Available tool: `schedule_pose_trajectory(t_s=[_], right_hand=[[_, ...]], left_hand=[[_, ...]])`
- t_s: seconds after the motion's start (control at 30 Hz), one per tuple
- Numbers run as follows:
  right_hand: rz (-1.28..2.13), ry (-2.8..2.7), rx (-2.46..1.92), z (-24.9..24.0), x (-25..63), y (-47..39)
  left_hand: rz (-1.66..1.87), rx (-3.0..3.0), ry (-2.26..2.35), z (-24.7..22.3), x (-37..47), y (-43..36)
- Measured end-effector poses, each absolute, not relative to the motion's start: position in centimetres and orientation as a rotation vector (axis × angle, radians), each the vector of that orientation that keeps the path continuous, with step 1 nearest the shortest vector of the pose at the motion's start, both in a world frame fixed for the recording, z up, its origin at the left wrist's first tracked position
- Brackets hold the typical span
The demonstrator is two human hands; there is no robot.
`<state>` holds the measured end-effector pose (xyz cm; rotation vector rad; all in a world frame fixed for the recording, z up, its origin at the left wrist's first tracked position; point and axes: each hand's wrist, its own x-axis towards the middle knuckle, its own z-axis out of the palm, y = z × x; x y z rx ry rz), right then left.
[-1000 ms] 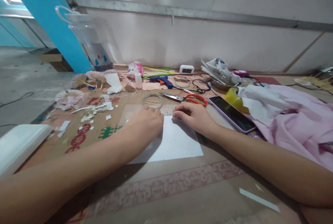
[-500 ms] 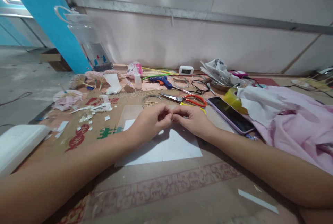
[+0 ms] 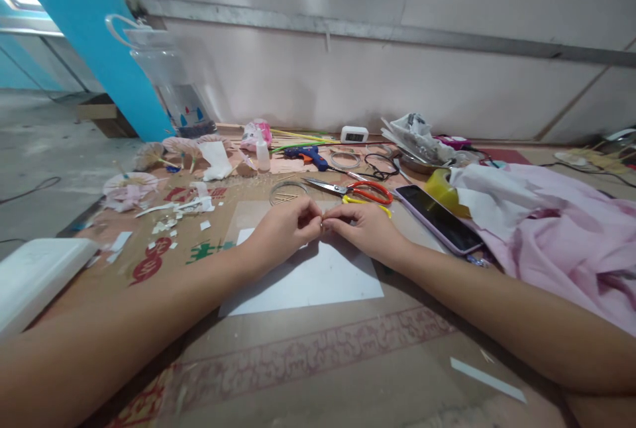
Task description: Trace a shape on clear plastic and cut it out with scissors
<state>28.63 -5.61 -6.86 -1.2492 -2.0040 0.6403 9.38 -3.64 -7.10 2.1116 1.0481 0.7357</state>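
Observation:
My left hand (image 3: 291, 228) and my right hand (image 3: 364, 229) meet fingertip to fingertip above a white sheet of paper (image 3: 318, 282). Both are closed in a pinch around something tiny at the tips, too small to name. Just beyond the fingers lie scissors (image 3: 348, 188) with red-orange handles and a second yellow handle (image 3: 370, 204). A wire ring (image 3: 288, 191) with several short thin sticks rests behind my left hand. To the right of my right hand is a phone (image 3: 440, 219) in a lilac case.
A blue glue gun (image 3: 308, 156), small bottle (image 3: 263, 153) and white digital timer (image 3: 354, 134) stand along the back. White paper scraps (image 3: 166, 222) and small paper umbrellas (image 3: 130, 186) lie left. Pink cloth (image 3: 561, 242) and yellow tape (image 3: 446, 193) are right. A water jug (image 3: 173, 83) stands back left.
Both hands have shifted slightly to the left together, still pinched at the fingertips. A tiny bit of something now shows between them. The other things lie as before.

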Motion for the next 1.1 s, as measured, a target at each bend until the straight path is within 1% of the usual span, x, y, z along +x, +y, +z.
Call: schedule_pose_trajectory(t_s=[0.23, 0.53, 0.83, 1.1], right_hand=[[0.61, -2.062, -1.251, -7.2, 28.5, -5.4], [0.554, -2.094, -1.247, -7.2, 28.5, -5.4], [0.538, -2.115, -1.249, -7.1, 28.2, -5.4], [0.577, -2.099, -1.22, -8.0, 28.2, -4.7]], left_hand=[[0.743, 2.236, 1.052, -7.1, 9.4, -3.5], [0.813, 2.168, 1.005, -6.3, 9.2, -3.9], [0.771, 2.097, 1.043, -6.0, 9.0, -4.2], [0.771, 2.196, 1.112, -5.9, 8.7, -3.9]])
